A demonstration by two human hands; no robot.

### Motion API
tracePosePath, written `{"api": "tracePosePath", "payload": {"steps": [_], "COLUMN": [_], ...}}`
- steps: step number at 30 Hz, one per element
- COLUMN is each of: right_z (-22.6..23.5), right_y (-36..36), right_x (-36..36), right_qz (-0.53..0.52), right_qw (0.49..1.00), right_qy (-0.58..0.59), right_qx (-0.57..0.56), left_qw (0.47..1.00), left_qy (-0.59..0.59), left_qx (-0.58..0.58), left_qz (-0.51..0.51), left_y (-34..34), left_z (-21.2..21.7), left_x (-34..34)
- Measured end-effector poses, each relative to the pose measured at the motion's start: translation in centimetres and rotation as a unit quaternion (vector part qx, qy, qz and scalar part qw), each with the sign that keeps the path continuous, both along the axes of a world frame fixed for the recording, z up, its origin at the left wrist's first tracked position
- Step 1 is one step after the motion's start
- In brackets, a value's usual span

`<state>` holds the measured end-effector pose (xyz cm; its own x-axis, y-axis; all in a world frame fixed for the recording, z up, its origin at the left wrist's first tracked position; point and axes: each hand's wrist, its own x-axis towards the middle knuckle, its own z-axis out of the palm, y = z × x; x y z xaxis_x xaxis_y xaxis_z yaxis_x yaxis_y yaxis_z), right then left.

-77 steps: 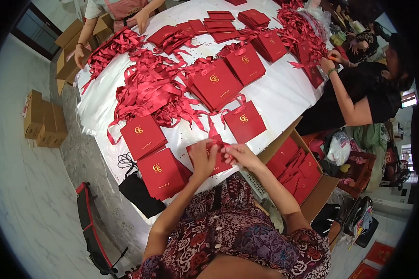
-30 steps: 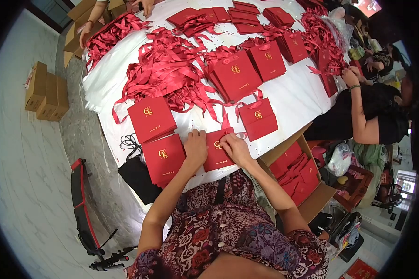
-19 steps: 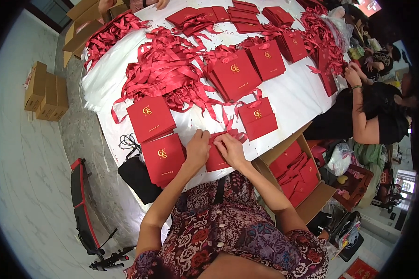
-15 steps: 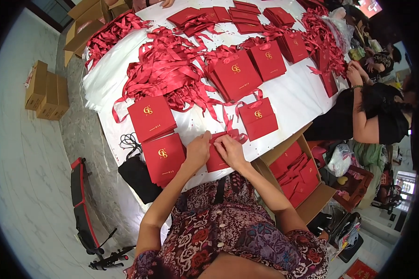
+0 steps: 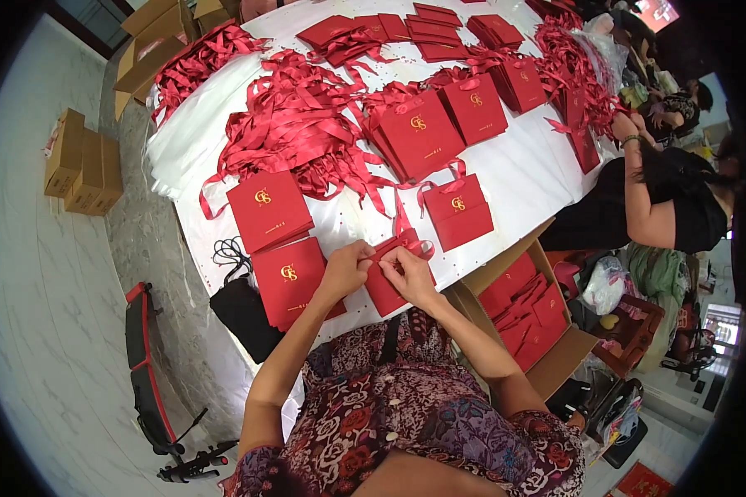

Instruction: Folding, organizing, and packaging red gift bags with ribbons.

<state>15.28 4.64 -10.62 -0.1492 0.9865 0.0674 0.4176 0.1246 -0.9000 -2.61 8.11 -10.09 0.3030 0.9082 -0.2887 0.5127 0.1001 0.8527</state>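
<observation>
A small red paper bag (image 5: 383,291) lies flat at the table's near edge in front of me. My left hand (image 5: 347,269) is closed in a pinch just left of the bag's upper part. My right hand (image 5: 409,274) rests over the bag, its thumb and fingers pinched together. Whatever thin thing either pinch may hold is hidden. A red ribbon (image 5: 424,247) curls out at the bag's top, beside my right hand. Left of my left hand lie stacked red bags (image 5: 294,286) with gold print, and another stack (image 5: 269,207) behind them.
A large heap of red ribbons (image 5: 294,124) covers the table's middle. More bag stacks (image 5: 423,137) stand beyond. An open carton (image 5: 570,352) of red bags sits at the right edge. A black pouch (image 5: 249,319) lies at left. Another person's arm (image 5: 645,190) reaches in from the right.
My left hand has drawn back slightly left and down, away from the bag's top. My right hand has shifted a little downward, and more of the bag's upper part shows.
</observation>
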Motion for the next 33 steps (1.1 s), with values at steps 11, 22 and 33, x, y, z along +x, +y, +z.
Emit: {"api": "tracePosePath", "payload": {"steps": [11, 22, 33], "right_z": [0.5, 0.7, 4.5], "right_y": [0.7, 0.1, 3.5], "right_x": [0.5, -1.7, 1.8], "right_qz": [0.068, -0.075, 0.047], "right_qw": [0.992, 0.995, 0.992], "right_qy": [-0.080, 0.023, -0.105], "right_qx": [0.069, -0.065, 0.051], "left_qw": [1.000, 0.986, 0.991], "left_qy": [-0.018, 0.034, 0.024], "left_qx": [0.013, 0.158, 0.116], "left_qz": [0.019, 0.041, 0.061], "left_y": [-0.6, -2.0, -1.0], "left_z": [0.1, 0.6, 2.0], "left_x": [0.3, 1.8, 1.6]}}
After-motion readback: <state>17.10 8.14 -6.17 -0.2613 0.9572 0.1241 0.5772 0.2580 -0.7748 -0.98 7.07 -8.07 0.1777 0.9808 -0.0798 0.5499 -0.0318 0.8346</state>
